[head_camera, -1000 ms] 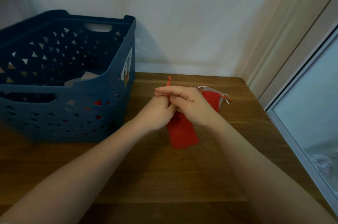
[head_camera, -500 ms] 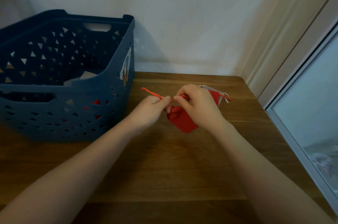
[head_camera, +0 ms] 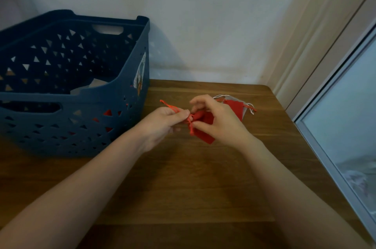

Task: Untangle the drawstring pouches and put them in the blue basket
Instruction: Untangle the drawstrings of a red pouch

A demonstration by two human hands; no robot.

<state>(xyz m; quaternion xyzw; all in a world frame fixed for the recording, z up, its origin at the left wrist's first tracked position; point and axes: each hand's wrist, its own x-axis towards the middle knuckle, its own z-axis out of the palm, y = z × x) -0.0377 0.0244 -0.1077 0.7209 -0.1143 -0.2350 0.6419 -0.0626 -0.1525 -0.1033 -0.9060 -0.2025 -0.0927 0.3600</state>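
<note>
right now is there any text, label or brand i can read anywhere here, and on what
No legible text anywhere.
Sticker on the right wall of the blue basket: white with orange and dark marks, seen edge-on and too blurred to read.
Red pouch held by the left hand and right hand: no print visible.
Pouches lying behind the hands on the table: no print visible.

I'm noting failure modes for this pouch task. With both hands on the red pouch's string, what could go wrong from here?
The left hand pinches the orange drawstring while the right hand holds the red pouch; pulling apart may tighten the knot. The leftover pouches lie near the table's far right corner and could get dragged off.
</note>
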